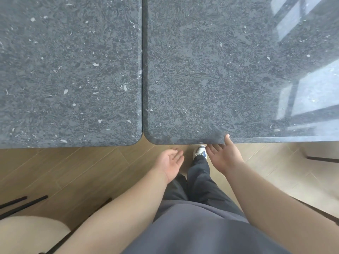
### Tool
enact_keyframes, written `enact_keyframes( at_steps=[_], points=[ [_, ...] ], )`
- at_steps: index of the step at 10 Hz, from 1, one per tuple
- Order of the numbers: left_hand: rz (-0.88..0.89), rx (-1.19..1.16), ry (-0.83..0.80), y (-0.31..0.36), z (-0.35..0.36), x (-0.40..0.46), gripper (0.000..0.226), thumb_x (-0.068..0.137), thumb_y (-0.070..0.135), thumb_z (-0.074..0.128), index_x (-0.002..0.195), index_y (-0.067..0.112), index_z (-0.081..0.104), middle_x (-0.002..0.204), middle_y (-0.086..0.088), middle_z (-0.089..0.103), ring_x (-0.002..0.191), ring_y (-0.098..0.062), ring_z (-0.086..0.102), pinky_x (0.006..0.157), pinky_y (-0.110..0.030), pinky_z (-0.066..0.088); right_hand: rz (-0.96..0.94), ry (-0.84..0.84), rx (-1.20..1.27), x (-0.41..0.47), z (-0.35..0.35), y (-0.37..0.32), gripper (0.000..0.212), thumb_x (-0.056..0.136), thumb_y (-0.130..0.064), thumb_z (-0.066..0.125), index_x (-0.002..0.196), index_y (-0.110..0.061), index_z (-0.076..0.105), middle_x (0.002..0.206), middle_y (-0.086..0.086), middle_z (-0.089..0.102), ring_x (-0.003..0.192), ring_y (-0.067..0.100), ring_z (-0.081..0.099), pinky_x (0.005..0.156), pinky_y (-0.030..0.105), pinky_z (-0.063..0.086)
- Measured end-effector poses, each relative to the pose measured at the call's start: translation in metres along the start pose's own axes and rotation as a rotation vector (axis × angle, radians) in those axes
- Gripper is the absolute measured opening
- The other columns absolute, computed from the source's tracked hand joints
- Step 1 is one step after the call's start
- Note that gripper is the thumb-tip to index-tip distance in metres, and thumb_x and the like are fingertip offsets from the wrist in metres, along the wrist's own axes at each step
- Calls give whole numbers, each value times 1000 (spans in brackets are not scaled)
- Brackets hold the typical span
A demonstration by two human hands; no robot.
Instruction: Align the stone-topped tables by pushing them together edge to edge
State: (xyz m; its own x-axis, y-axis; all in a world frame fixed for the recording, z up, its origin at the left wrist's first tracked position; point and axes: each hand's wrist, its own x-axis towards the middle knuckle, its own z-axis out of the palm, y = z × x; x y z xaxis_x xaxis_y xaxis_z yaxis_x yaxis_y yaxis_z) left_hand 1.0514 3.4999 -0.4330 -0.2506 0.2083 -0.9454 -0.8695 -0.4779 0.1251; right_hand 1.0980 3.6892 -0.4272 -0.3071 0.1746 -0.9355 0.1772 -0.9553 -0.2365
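Observation:
Two dark grey speckled stone tabletops fill the upper part of the head view. The left table (69, 70) and the right table (211, 70) stand side by side with only a thin dark seam between their long edges. Their near edges are roughly level, the left one slightly nearer to me. My right hand (224, 156) is at the right table's near edge, thumb on top of the rim and fingers reaching under it. My left hand (169, 162) hangs relaxed, palm up, below the tables' edge and touches nothing.
A beige chair seat (31, 233) with black metal legs stands at the lower left. Another black leg (322, 159) shows at the right. Pale wooden floor (82, 171) lies below. My own leg and a white shoe (200, 152) are under the right table's edge.

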Motion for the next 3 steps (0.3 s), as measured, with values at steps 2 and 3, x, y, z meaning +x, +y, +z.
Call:
enact_keyframes(
  at_steps=[2,3],
  points=[
    [-48,93,-122,6,16,-32,21,104,8,40,115,6,58,117,-14,70,109,-31,67,96,-47,51,-14,-31,11,-53,-7,-8,55,108,-31,40,155,-5,29,154,17,42,140,34,44,114,46,38],
    [-21,249,-138,19,24,-44,18,104,10,42,108,7,59,116,-14,70,103,-31,67,92,-46,53,-57,-76,-67,-79,-11,-26,41,107,-23,40,144,-5,44,142,15,55,127,32,54,106,45,44]
  ],
)
